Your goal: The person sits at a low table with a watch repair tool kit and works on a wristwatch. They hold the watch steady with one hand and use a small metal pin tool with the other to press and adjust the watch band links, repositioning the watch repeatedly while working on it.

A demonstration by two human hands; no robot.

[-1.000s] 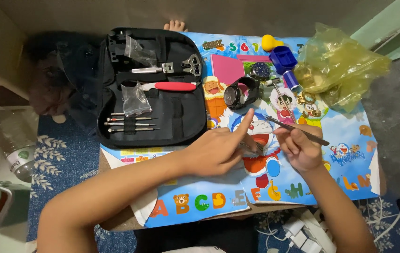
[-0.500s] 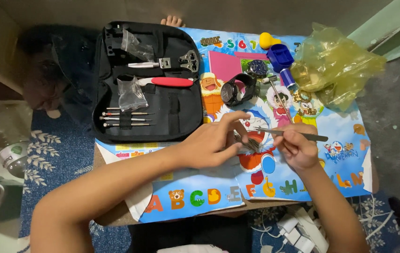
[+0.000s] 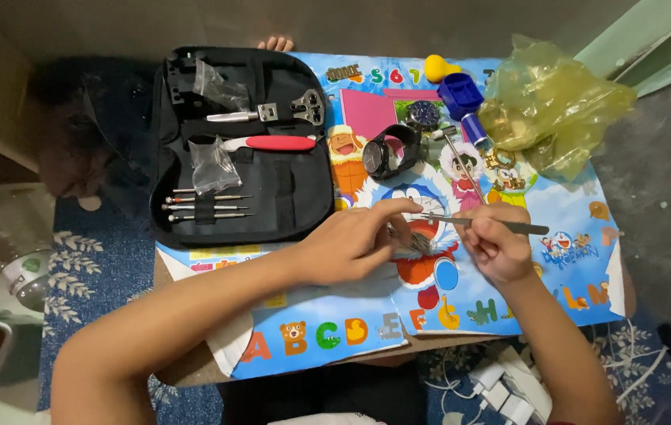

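Hands: left hand [image 3: 355,244] pinches small metal part [image 3: 406,238]; right hand [image 3: 497,245] grips tweezers [image 3: 477,223], tips touching part.

A second ago the left hand [image 3: 351,244] had its forefinger stretched out straight toward the black wristwatch [image 3: 389,151]; now that finger is curled down over the small metal piece [image 3: 408,238] pinched under the hand. The tweezers [image 3: 481,223] in the right hand [image 3: 497,245], slanted before, now lie nearly level, their tip drawn in close to the left fingertips.
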